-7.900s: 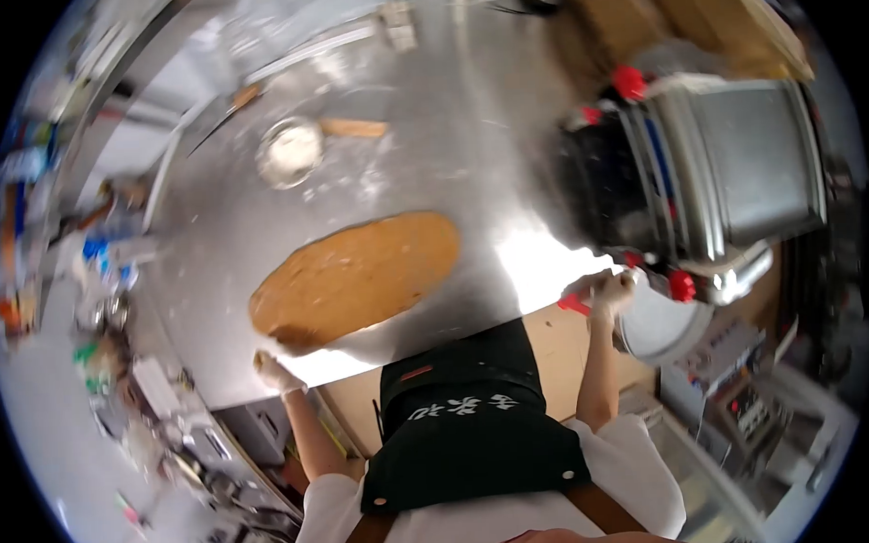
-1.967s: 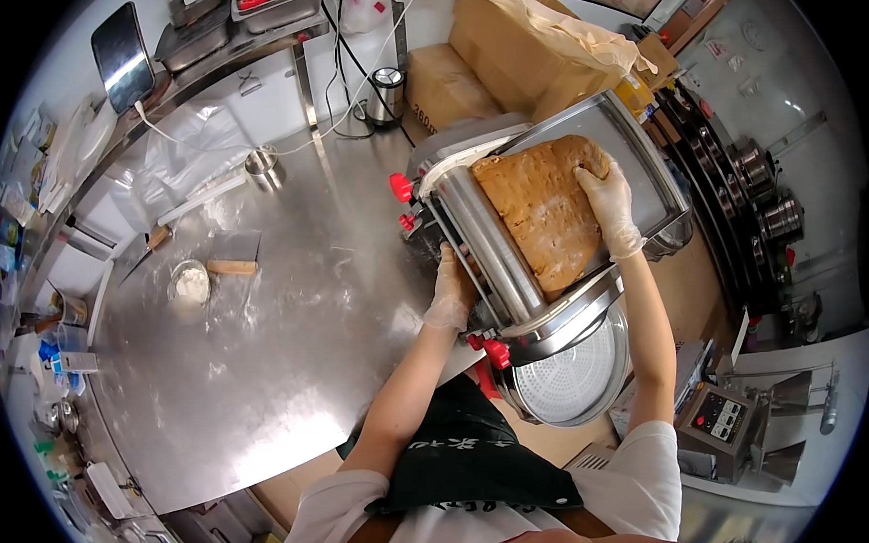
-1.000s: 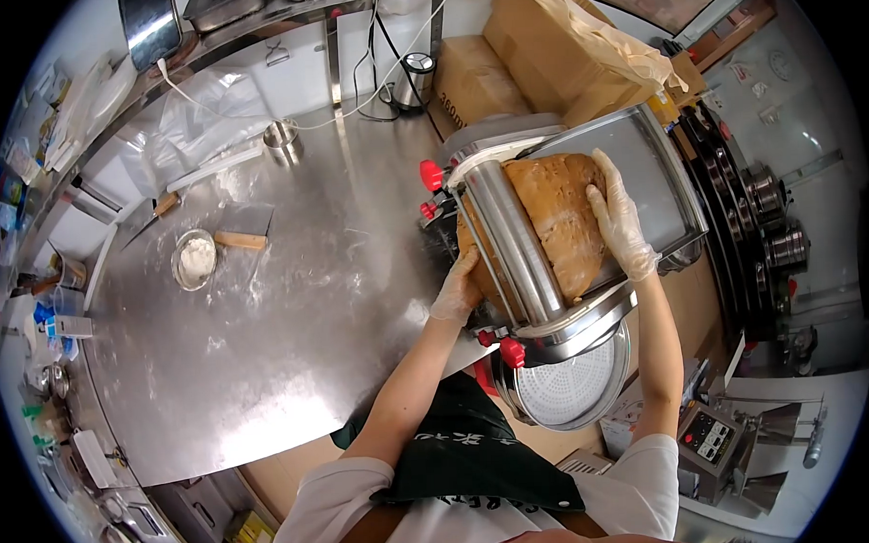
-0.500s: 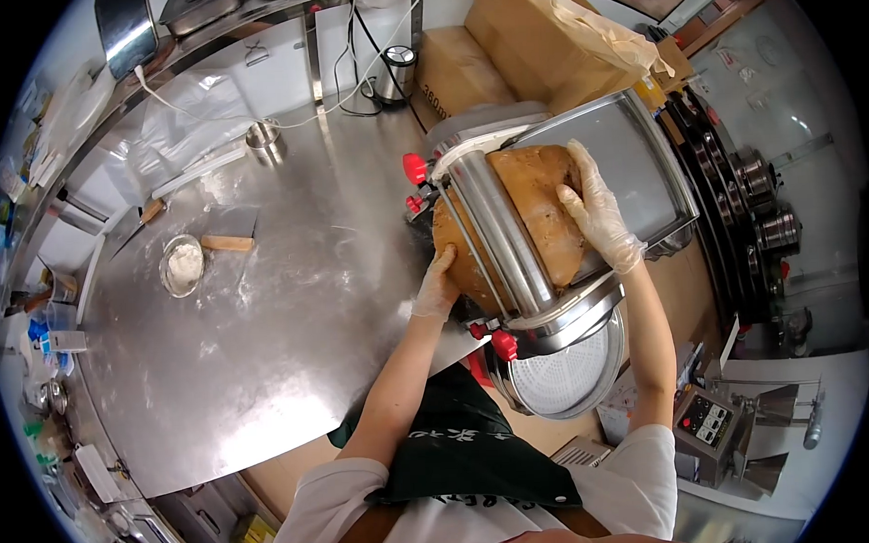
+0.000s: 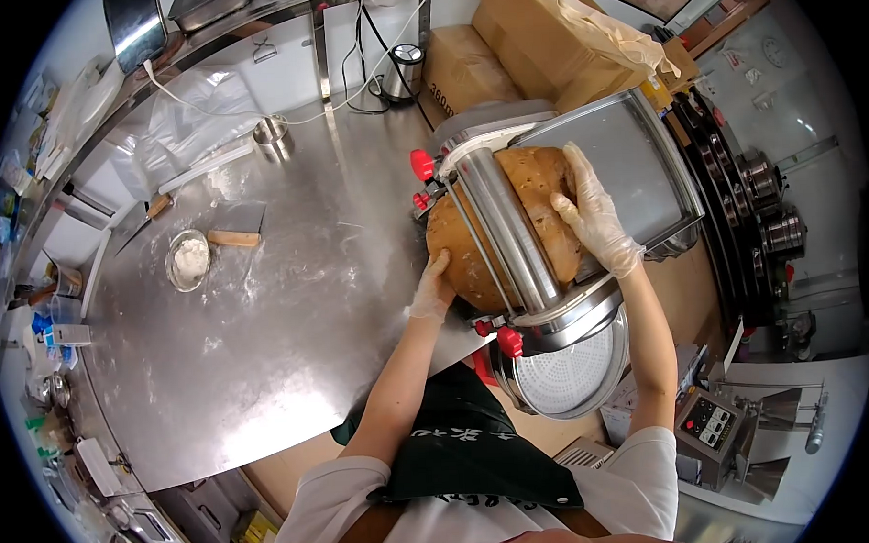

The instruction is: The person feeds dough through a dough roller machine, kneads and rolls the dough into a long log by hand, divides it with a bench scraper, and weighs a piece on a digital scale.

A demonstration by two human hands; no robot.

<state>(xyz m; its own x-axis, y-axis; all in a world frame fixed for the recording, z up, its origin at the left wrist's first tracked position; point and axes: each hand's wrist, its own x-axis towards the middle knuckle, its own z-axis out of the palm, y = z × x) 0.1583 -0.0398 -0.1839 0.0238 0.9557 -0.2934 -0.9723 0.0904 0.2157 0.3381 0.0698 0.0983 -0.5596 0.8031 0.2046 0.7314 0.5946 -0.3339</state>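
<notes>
A thick sheet of brown dough (image 5: 465,258) runs through the steel rollers of a dough sheeter (image 5: 508,229) with red knobs. It bulges out on the left side and lies folded on the right. My left hand (image 5: 433,289), in a clear glove, holds the near left edge of the dough, thumb on top and the other fingers hidden beneath. On the other side of the roller, my gloved right hand (image 5: 597,218) rests against the dough's right edge, fingers stretched out and thumb apart.
A steel table (image 5: 265,344) carries a bowl of flour (image 5: 189,261), a wooden-handled scraper (image 5: 234,238), a knife (image 5: 155,207) and a metal cup (image 5: 273,138). Cardboard boxes (image 5: 475,69) stand behind the machine. A round perforated pan (image 5: 572,372) sits below it.
More dough has come out on the left of the roller, and its bulge there is wider. Less dough shows on the right. My hands have barely moved.
</notes>
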